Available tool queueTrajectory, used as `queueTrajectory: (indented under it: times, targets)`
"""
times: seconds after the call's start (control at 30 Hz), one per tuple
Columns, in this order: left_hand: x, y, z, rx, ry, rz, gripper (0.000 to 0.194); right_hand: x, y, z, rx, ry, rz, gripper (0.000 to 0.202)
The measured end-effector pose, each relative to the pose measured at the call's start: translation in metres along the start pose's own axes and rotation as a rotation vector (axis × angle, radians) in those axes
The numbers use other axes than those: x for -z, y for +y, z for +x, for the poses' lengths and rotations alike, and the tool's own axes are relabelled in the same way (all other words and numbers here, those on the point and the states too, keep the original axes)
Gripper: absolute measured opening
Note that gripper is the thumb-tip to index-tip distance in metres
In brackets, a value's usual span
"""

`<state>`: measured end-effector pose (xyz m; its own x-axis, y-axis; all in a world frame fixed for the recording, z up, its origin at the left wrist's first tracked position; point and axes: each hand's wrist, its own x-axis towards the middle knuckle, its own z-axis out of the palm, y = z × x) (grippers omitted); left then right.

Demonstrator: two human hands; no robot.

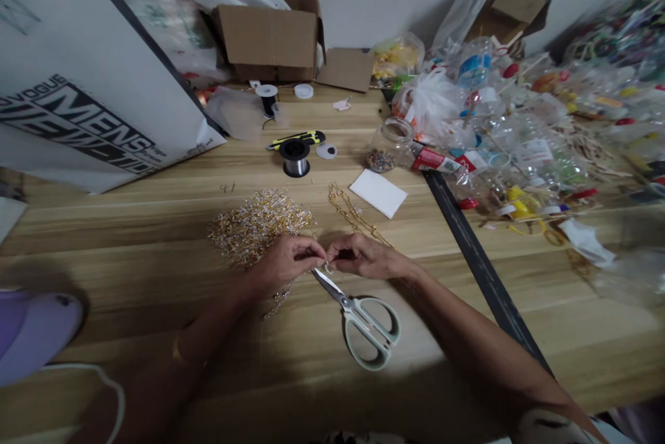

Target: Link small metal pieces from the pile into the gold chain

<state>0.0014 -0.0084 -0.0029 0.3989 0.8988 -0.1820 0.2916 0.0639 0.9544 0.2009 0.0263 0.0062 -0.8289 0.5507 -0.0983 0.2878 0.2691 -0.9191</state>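
Note:
My left hand (287,261) and my right hand (366,257) meet fingertip to fingertip above the table, both closed in a pinch. Between them is a small silvery chain piece (327,267), too small to make out in detail. A thin strand of silver beaded chain (279,301) shows below my left hand, lying towards me. Beside that hand spreads a heap of gold and silver jewellery pieces (260,222). Scissors with pale green handles (370,332) lie just below my hands, blades pointing at them. Gold chains (354,212) lie behind my right hand.
Farther back are a wire spool (296,158), a yellow-black utility knife (301,139), a jar of beads (387,147) and a white pad (378,192). Plastic bottles (535,153) crowd the right. A white box (98,77) stands left, above a purple object (36,333).

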Motion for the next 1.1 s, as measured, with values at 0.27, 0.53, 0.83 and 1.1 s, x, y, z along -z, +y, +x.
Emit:
queueTrajectory:
  times: [0.27, 0.53, 0.83, 1.1]
  targets:
    - [-0.001, 0.001, -0.001, -0.032, -0.006, 0.003, 0.008, -0.001, -0.001, -0.001, -0.018, -0.003, -0.032, 0.006]
    - [0.002, 0.002, -0.001, -0.077, 0.01, 0.114, 0.01, -0.006, 0.007, 0.001, -0.045, 0.038, 0.028, 0.005]
    - [0.003, -0.002, 0.002, -0.13, 0.114, 0.179, 0.011, -0.013, 0.0, 0.002, -0.079, 0.187, -0.047, 0.002]
    - [0.004, -0.005, 0.004, -0.168, 0.159, 0.211, 0.01, -0.02, 0.005, 0.004, -0.089, 0.274, 0.034, 0.003]
